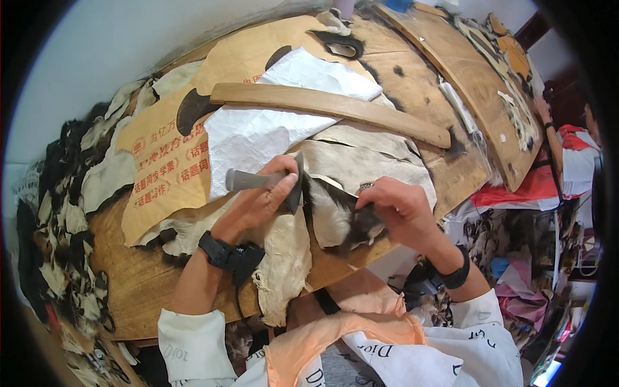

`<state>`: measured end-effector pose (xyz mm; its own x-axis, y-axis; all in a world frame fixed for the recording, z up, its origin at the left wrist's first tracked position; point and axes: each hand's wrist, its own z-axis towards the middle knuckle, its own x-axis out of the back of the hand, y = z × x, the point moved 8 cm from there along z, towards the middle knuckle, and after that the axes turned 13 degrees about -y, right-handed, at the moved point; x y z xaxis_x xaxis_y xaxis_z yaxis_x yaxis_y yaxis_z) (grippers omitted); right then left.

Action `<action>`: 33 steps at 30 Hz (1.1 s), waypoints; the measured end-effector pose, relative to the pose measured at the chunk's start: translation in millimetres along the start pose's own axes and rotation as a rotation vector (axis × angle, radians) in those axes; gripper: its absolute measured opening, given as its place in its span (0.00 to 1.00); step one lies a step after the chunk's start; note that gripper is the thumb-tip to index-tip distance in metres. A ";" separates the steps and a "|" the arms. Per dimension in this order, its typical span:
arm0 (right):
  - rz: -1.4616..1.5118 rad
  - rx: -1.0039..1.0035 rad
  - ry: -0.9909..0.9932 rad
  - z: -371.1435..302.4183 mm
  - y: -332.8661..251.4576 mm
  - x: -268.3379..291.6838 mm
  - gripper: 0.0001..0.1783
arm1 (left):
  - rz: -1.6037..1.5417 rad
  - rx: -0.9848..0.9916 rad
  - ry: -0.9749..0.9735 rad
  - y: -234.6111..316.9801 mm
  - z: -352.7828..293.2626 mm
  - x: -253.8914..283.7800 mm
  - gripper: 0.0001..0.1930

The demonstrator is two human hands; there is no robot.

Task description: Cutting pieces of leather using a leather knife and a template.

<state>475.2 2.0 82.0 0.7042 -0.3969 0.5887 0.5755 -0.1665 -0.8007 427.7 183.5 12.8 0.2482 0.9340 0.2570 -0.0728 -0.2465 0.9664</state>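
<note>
I observe the left hand [258,201] closed around the grey handle of a flat-bladed knife [248,180]; the dark blade stands on edge, just left of the fur piece. The right hand [405,209], a ring on one finger, pinches the right edge of the black-and-white fur piece [330,219], which lies at the near edge of the wooden desk [155,290]. A pale hide [371,161] lies just beyond it. Farther out, I register a curved wooden bar [322,106] across a white woven sheet [258,148], which overlaps yellow printed paper [167,155]. Hide scraps [71,226] line the left side; a long wooden batten [445,68] spans the far right.
</note>
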 end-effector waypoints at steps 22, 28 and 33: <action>-0.495 -0.268 0.289 -99.1 62.5 49.7 0.08 | -0.006 0.036 -0.091 61.5 11.9 -66.2 0.10; -0.372 -0.280 0.226 -115.6 67.2 61.0 0.05 | -0.012 0.094 -0.154 59.0 25.9 -85.2 0.09; -0.491 -0.318 0.295 -136.3 78.5 89.5 0.05 | 0.004 0.156 -0.170 65.7 39.4 -100.1 0.08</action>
<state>526.7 -169.6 56.7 0.2208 -0.4303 0.8753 0.6185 -0.6321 -0.4668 436.2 63.6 50.8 0.4079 0.8795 0.2452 0.0727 -0.2990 0.9515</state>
